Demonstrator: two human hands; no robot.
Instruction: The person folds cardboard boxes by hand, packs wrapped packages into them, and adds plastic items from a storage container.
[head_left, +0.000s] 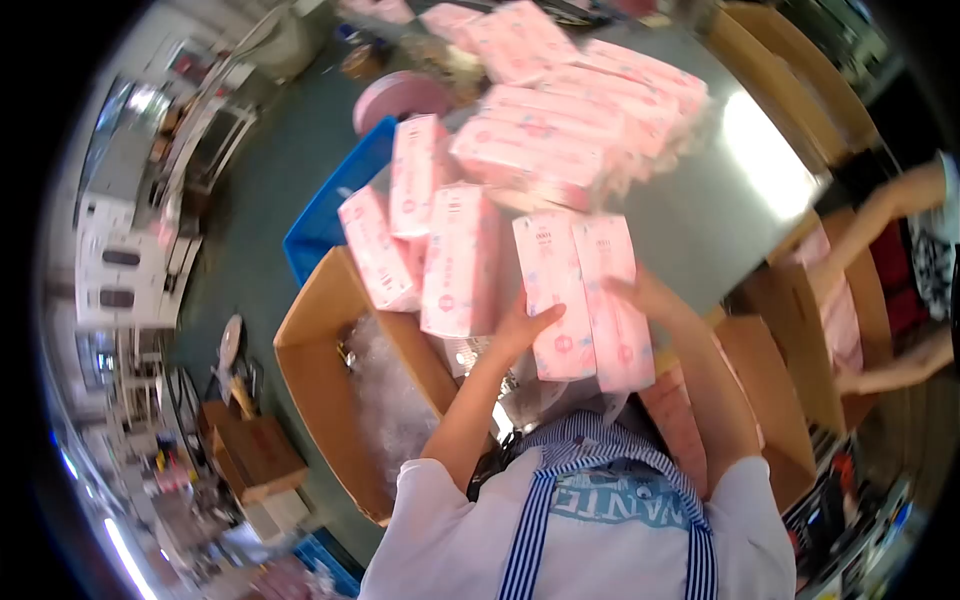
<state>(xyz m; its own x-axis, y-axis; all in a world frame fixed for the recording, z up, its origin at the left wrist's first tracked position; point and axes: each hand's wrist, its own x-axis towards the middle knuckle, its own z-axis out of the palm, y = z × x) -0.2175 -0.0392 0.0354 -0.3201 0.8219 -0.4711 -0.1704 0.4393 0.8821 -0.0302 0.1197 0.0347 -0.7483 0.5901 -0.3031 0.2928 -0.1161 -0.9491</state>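
Observation:
Two pink packs stand side by side in front of the body, the left pack [556, 300] and the right pack [613, 300]. My left hand [525, 328] grips the left pack's outer side, its thumb lying across the front. On the right pack's outer edge rests my right hand [640, 292], thumb on the front and other fingers hidden behind. The two packs are pressed together between my hands. Just left of them a single pink pack [461, 260] leans near two more, and a pile of pink packs [545, 135] lies behind on the table.
An open cardboard box [315, 345] with clear plastic stands at left, beside a blue bin [335, 215]. The metal table [685, 240] extends behind. At right is another box [775, 400] with pink packs; a co-worker's arms [890, 215] reach into a box there.

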